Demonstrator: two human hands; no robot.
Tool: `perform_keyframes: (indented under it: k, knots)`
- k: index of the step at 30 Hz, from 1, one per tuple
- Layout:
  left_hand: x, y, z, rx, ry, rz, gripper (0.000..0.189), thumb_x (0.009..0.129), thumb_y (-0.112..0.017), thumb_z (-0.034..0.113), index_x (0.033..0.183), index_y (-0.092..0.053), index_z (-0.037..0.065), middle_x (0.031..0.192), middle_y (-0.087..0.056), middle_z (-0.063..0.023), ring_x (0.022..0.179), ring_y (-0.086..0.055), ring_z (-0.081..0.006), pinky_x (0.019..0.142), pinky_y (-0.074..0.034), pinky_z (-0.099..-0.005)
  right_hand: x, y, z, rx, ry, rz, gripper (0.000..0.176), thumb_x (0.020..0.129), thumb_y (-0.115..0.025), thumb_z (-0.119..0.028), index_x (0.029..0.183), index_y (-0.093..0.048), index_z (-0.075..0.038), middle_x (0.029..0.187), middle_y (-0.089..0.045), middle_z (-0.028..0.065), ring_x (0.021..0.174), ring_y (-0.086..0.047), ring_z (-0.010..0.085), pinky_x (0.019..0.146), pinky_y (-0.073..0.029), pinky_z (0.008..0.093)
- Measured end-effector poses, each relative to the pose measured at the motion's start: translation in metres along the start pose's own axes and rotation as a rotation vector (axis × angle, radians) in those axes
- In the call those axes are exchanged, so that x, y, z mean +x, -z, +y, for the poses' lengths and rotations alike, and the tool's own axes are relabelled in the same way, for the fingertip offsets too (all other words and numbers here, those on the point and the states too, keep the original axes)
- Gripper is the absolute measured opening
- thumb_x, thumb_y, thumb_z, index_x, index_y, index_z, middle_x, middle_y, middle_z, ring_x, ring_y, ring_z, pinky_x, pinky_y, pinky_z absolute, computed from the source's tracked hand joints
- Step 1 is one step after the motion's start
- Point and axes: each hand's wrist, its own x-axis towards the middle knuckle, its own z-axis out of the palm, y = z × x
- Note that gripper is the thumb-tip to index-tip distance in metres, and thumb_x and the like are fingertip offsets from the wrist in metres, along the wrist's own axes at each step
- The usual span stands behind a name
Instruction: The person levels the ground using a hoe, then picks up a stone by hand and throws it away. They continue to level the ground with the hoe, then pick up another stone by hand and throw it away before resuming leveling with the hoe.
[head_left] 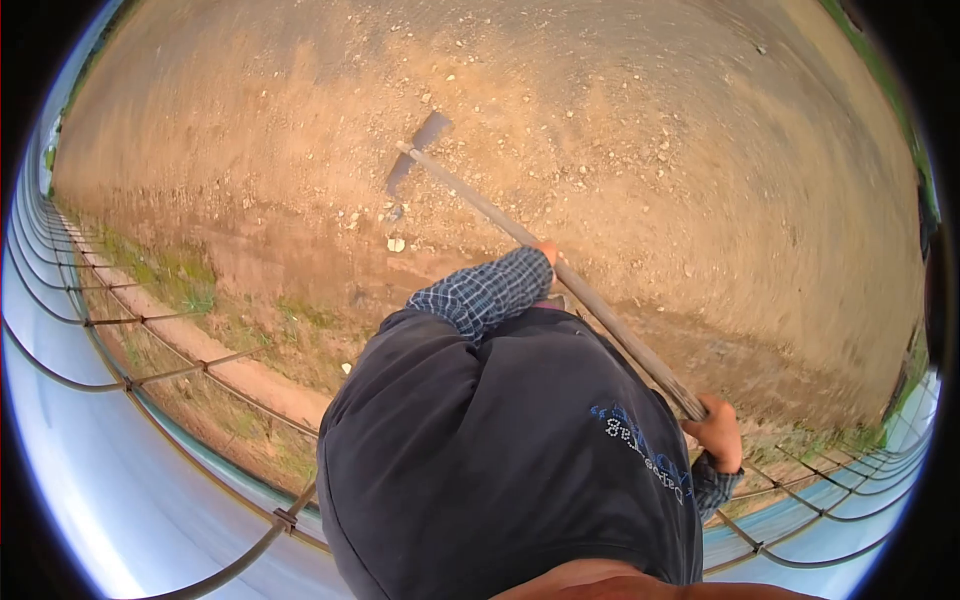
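Observation:
A long wooden handle (625, 335) runs diagonally from lower right to upper left and ends in a metal hoe or pick head (418, 152), which lies against the pebbly soil. My left hand (548, 255), below a checked sleeve, is closed around the middle of the handle, partly hidden by the cuff. Around the handle's rear end, at my right side, my right hand (715, 432) is wrapped, its thumb side showing. Between the two hands the handle passes close in front of my dark shirt (500, 450).
Bare brown ground (700, 150) with small stones stretches ahead. Metal frame bars with clear or bluish sheeting curve along the left (205, 366) and lower right (820, 512). Grass (185, 280) grows beside a pale strip on the left. One pale stone (396, 244) lies near the tool head.

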Motion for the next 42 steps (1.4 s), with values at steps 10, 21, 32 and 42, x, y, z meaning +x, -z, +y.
perform_keyframes:
  k: [10,21,32,42]
  knots:
    - [-0.126,-0.07,0.05,0.01,0.166,0.549,0.006,0.085,-0.047,0.007,0.087,-0.044,0.002,0.069,-0.046,-0.0112,0.059,-0.046,-0.0246,0.059,-0.047,-0.0421,0.014,0.005,0.017,0.103,-0.029,-0.047,0.031,0.058,-0.072,-0.01,0.087,-0.063,-0.001,0.062,-0.054,0.0126,0.058,-0.053,0.0182,0.057,-0.043,0.0315]
    - [-0.119,-0.017,0.138,-0.088,0.143,0.712,0.007,0.085,-0.048,0.009,0.084,-0.043,0.005,0.071,-0.043,-0.0071,0.061,-0.044,-0.0209,0.059,-0.043,-0.0397,0.044,-0.039,-0.049,0.136,0.225,0.058,0.026,0.065,-0.068,-0.02,0.082,-0.059,-0.002,0.076,-0.056,0.0241,0.073,-0.055,0.0407,0.061,-0.044,0.0407]
    - [-0.144,-0.155,-0.093,0.189,0.443,0.607,0.004,0.085,-0.046,0.009,0.086,-0.045,0.005,0.069,-0.047,-0.0093,0.062,-0.049,-0.0224,0.058,-0.047,-0.0376,-0.081,0.032,0.135,0.086,-0.048,0.134,0.026,0.055,-0.07,-0.006,0.078,-0.059,0.0,0.064,-0.053,0.017,0.057,-0.052,0.0294,0.055,-0.041,0.0348]
    - [-0.186,-0.239,-0.249,0.102,0.426,0.522,0.006,0.085,-0.046,0.007,0.084,-0.041,0.005,0.068,-0.047,-0.0086,0.057,-0.045,-0.0218,0.059,-0.047,-0.0371,-0.141,0.109,0.245,0.163,-0.217,0.102,0.02,0.054,-0.067,0.0,0.072,-0.058,0.003,0.054,-0.05,0.0097,0.047,-0.047,0.0144,0.047,-0.038,0.0293]
